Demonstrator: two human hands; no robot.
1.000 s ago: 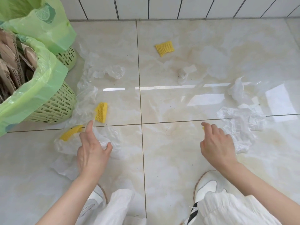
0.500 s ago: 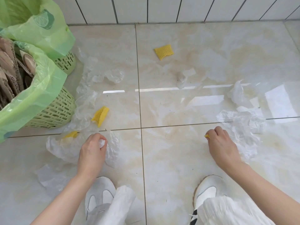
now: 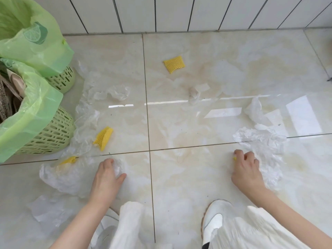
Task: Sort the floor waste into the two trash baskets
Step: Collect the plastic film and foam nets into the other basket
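Observation:
Two green trash baskets lined with green bags stand at the left: the near basket (image 3: 52, 133) holds cardboard, the far basket (image 3: 62, 81) sits behind it. My left hand (image 3: 107, 175) grips a crumpled clear plastic bag (image 3: 66, 177) on the floor. My right hand (image 3: 247, 169) is closed on a small yellow scrap beside a crumpled white plastic sheet (image 3: 264, 146). Yellow foam nets lie loose: one (image 3: 104, 138) near the near basket, one (image 3: 69, 160) under the plastic, one (image 3: 173, 64) farther back.
More clear plastic pieces (image 3: 111, 94) (image 3: 254, 110) (image 3: 195, 92) and a flat scrap (image 3: 48, 210) litter the glossy tiles. A white tiled wall (image 3: 179, 13) closes the back. My white shoes (image 3: 213, 220) and trousers fill the bottom edge.
My left hand dropped from open fingers onto the clear bag and closed on it, dragging it slightly. My right hand closed from spread fingers onto the yellow scrap by the white sheet.

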